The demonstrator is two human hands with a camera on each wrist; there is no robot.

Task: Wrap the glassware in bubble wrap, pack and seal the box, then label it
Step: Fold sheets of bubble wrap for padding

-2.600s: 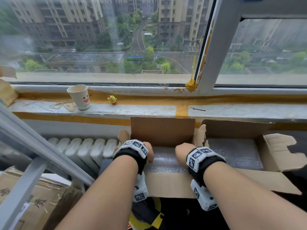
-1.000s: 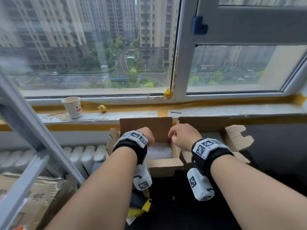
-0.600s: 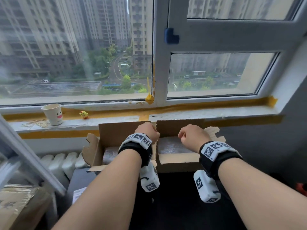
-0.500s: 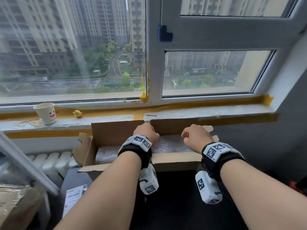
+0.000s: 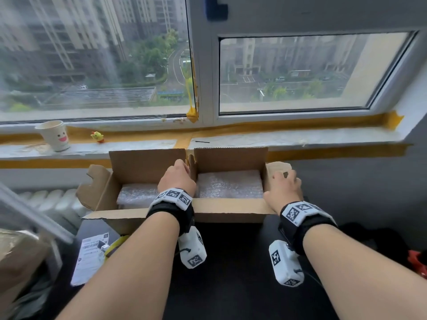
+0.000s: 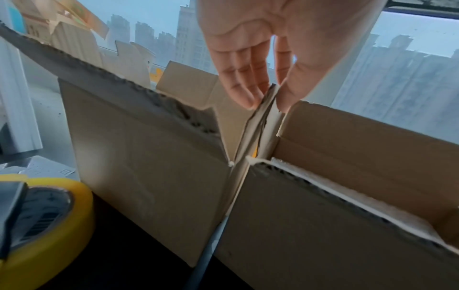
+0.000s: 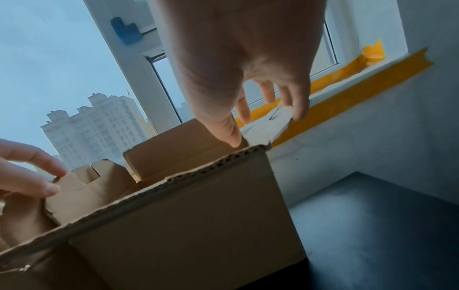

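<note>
When closing up for sealing, take the right box [image 5: 231,213] on the black table as the reference. Nearest, in front of it and to its left: label sheet [image 5: 90,257] and yellow tape roll [image 6: 47,215], both untouched. At its left wall, against the abutting left box [image 5: 124,218]: left hand [image 5: 176,179], pinching the upright centre flaps [image 6: 263,117] between thumb and fingertips. Inside it: bubble-wrapped bundle [image 5: 230,183], seated low, long axis left to right. At its right end: right hand [image 5: 283,190], fingers spread and relaxed over the end flap [image 5: 276,168], thumb tip at the near corner, gripping nothing. Probable next move: fold the end flap leftward over the bundle, hinge line running near to far, using the right hand as the nearer one. Behind it: windowsill [image 5: 300,139] with paper cup [image 5: 55,135].
</note>
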